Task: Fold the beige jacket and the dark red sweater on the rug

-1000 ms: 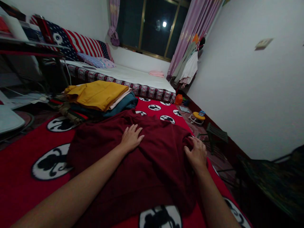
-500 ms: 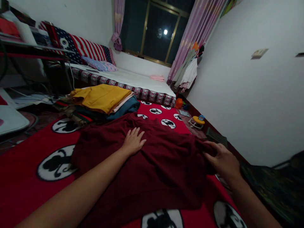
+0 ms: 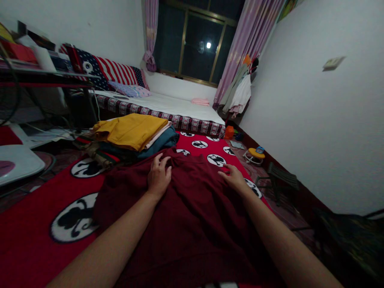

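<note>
A dark maroon long top (image 3: 192, 224), maybe a sweatshirt, lies spread out with soft wrinkles on a red blanket (image 3: 27, 236) printed with black-and-white round figures. My left hand (image 3: 159, 176) rests at its upper left part near the neckline, fingers apart and a little bent. Over the upper right edge of the garment is my right hand (image 3: 235, 179), its thumb and fingers apart with nothing visible between them. Just beyond the left hand sits a stack of folded clothes, a mustard-yellow garment (image 3: 132, 128) on top and a teal one (image 3: 160, 143) below.
Behind the stack stands a bed (image 3: 168, 106) with a white sheet. A cluttered desk (image 3: 45, 76) is at the left, with a white stool (image 3: 18, 164) below it. Along the right wall are a small yellow-seated stool (image 3: 255, 154) and a dark folding stool (image 3: 282, 178).
My right hand has let go of the garment's right side and moved inward to its upper edge. My left hand has slid up and slightly left toward the neckline.
</note>
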`<action>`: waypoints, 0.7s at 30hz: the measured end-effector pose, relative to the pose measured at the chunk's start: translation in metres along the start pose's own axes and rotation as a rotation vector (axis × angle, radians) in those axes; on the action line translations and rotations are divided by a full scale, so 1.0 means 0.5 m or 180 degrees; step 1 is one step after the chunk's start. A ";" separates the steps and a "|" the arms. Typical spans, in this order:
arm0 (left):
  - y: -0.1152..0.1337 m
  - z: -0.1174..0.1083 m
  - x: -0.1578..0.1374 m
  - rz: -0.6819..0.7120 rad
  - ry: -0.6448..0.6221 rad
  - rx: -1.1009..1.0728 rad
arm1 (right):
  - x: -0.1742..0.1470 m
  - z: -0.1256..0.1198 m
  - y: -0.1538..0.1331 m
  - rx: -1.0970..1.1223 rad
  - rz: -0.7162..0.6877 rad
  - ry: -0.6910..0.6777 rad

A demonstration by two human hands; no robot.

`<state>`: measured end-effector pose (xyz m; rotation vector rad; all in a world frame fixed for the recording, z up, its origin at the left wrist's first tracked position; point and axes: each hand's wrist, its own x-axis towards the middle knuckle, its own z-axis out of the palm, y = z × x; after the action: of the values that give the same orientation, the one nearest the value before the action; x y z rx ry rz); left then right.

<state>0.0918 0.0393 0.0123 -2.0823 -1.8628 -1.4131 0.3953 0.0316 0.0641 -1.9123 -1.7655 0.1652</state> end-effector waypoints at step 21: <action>-0.032 -0.005 0.028 -0.0077 0.0194 -0.0917 | 0.020 0.050 -0.011 0.1423 0.0212 -0.0182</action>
<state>0.0762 0.0537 0.0137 -2.1089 -1.7576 -1.8256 0.3811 0.0484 0.0478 -1.6508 -1.5398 0.5914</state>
